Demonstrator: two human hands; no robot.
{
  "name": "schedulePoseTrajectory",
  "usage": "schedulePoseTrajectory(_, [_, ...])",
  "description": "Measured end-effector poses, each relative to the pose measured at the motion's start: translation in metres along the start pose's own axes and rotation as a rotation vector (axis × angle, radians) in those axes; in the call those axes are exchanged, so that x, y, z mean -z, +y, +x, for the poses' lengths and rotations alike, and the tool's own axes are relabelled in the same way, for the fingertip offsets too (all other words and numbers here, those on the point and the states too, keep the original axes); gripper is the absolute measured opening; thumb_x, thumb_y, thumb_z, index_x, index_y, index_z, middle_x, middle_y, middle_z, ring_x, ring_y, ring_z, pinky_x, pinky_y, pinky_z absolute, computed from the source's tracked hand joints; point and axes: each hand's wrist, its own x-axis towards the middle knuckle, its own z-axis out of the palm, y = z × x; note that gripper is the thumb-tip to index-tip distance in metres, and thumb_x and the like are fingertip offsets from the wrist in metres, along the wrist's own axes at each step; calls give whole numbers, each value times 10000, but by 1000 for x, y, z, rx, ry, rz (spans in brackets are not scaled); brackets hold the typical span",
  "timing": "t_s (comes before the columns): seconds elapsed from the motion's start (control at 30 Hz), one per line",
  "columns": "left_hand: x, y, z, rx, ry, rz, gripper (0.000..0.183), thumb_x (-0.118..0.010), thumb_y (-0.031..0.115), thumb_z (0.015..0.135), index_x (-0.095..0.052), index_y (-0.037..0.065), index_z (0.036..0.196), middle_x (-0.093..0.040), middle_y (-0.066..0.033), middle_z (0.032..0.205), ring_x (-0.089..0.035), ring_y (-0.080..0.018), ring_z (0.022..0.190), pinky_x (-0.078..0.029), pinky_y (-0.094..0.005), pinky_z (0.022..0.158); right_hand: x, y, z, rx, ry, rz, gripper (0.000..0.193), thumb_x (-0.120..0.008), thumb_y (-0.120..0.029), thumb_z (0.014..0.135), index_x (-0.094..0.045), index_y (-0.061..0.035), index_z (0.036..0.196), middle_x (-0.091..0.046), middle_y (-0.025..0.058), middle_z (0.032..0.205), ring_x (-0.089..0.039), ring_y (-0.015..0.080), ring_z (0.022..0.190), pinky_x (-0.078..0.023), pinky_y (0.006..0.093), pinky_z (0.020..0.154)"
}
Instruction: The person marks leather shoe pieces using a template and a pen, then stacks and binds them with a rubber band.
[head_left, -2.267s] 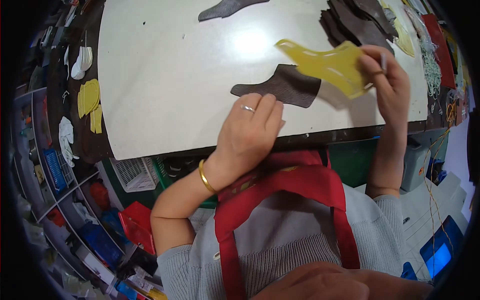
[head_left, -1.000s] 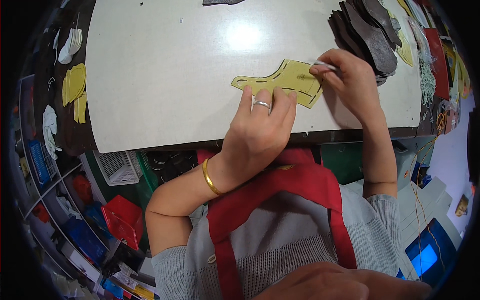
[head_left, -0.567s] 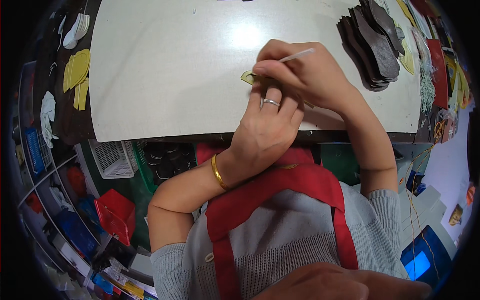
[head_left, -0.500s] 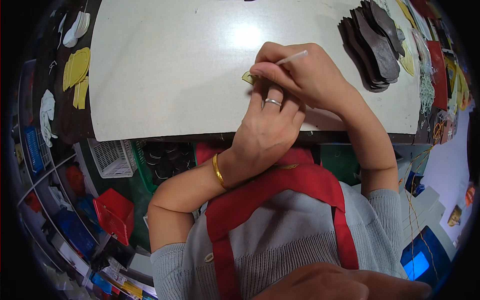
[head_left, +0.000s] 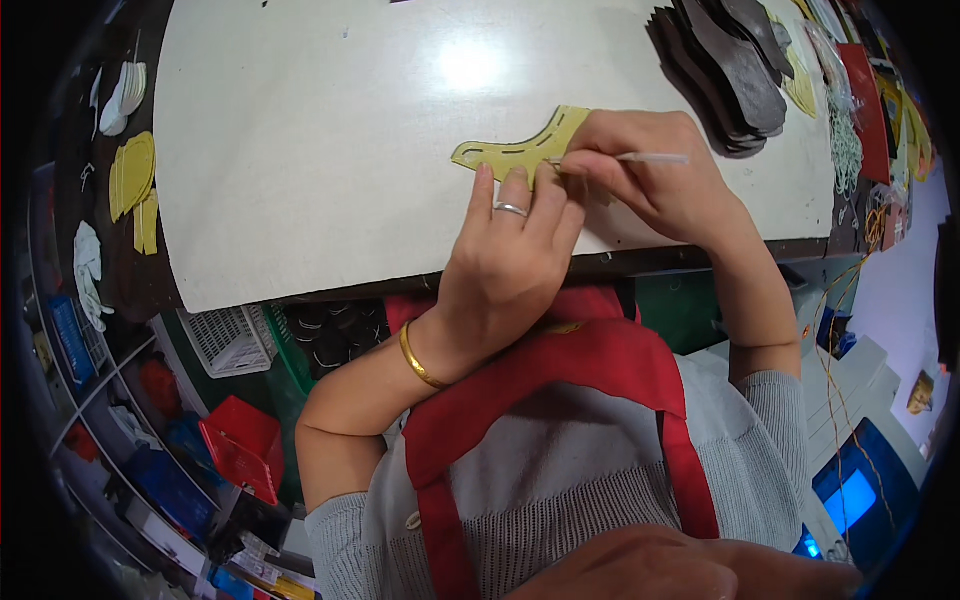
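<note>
A yellow shoe-part template (head_left: 512,153) with dashed slots along its upper edge lies on the white tabletop (head_left: 300,180). The fingers of my left hand (head_left: 512,255) are stretched out over its near edge, holding it down. A ring and a gold bangle are on this hand and wrist. In a pinch, my right hand (head_left: 665,175) holds a slim pen with a pale barrel (head_left: 655,158). The pen's tip end is at the template, close to my left fingertips. My right hand hides the template's right part; whether another piece lies under it, I cannot tell.
At the far right is a stack of dark brown leather pieces (head_left: 735,90), with pale cords (head_left: 846,150) beyond. Yellow templates (head_left: 132,175) and a white glove (head_left: 88,265) lie along the left edge. Below stand a white crate (head_left: 228,342) and a red basket (head_left: 243,445).
My right hand has moved right and nearer, with the pen lying flatter. Far more of the yellow template now shows, and my left fingers are spread along it. The whole view has shifted slightly.
</note>
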Motion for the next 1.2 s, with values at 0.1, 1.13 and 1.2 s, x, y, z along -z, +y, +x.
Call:
schedulePoseTrajectory(0.1, [0, -1, 0, 23, -61, -43, 349, -590, 139, 850, -678, -21, 1147, -635, -166, 1097, -619, -296, 962, -536, -502, 961, 10, 5, -8, 36, -39, -114, 212, -667, -241, 952, -643, -52, 860, -637, 98, 716, -642, 297, 648, -484, 371, 566])
schedulePoseTrajectory(1.13, [7, -29, 50, -152, 44, 24, 71, -629, 95, 781, -578, 65, 820, -537, -86, 872, -562, -214, 762, -514, -319, 593, 37, 17, -36, -200, 231, 72, 165, -726, -152, 888, -682, -49, 1009, -651, 45, 870, -681, 205, 802, -530, 333, 710])
schedulePoseTrajectory(1.2, [10, -52, 75, -106, 112, -27, 110, -655, 99, 821, -591, 36, 886, -565, -98, 908, -588, -253, 827, -524, -354, 668, 79, 24, -52, -613, 525, 280, 218, -719, -170, 919, -718, -7, 1065, -725, 43, 885, -667, 100, 880, -533, 291, 784])
